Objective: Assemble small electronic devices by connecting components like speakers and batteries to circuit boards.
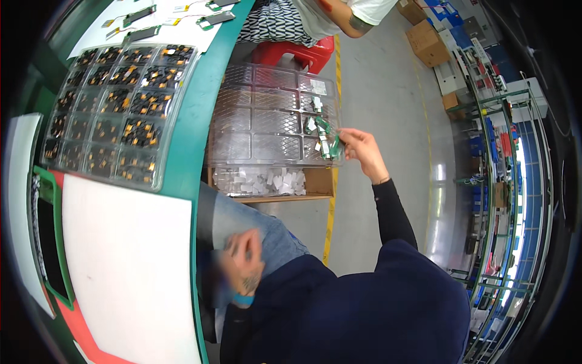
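Note:
My right hand [362, 151] reaches over the right edge of a clear plastic compartment tray [242, 118]. Its thumb and fingers are pinched together at a green circuit board [334, 147]. More green circuit boards [320, 126] with white parts lie piled in the compartments along that side, and the other compartments visible hold none. My left hand [244, 259], with a blue band at the wrist, hovers over my thigh beside the table's edge. Motion smears its curled fingers, so whether it holds anything is unclear.
A green-edged table [182, 145] stands left, bearing a tray of small black-and-orange parts [142, 131] and a white sheet [130, 261]. Below the clear tray sits a cardboard box [318, 182] with white scraps. Ahead, another person sits by a red stool [321, 56]. Shelving [500, 194] lines the right.

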### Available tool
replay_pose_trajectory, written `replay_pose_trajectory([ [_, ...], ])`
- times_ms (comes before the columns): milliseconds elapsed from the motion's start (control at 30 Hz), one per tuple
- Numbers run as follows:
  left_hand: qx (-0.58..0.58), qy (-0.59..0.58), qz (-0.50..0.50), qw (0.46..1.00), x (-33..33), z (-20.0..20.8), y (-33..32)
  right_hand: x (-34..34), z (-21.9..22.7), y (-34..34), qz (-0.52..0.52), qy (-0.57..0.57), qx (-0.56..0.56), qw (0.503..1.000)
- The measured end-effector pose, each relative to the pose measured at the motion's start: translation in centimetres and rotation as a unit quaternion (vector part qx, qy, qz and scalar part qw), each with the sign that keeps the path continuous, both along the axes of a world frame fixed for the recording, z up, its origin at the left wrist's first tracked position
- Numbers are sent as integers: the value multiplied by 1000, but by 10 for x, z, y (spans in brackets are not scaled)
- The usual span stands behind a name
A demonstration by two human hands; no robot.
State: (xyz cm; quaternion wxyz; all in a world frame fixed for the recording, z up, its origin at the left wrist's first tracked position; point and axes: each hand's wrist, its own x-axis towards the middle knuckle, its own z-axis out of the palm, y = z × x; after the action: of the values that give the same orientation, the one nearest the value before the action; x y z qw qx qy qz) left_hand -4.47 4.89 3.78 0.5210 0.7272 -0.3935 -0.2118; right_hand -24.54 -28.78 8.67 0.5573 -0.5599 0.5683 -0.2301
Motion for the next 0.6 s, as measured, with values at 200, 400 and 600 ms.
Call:
replay_pose_trajectory([
  [200, 97, 141, -168, 971, -16, 4, -92, 32, -8, 93, 228, 249, -218, 916],
  [400, -9, 561, -88, 823, -14, -33, -84, 72, -1, 164, 285, 174, -315, 888],
  [600, -52, 614, -90, 782, -4, -28, -84, 76, -9, 159, 276, 128, -288, 908],
])
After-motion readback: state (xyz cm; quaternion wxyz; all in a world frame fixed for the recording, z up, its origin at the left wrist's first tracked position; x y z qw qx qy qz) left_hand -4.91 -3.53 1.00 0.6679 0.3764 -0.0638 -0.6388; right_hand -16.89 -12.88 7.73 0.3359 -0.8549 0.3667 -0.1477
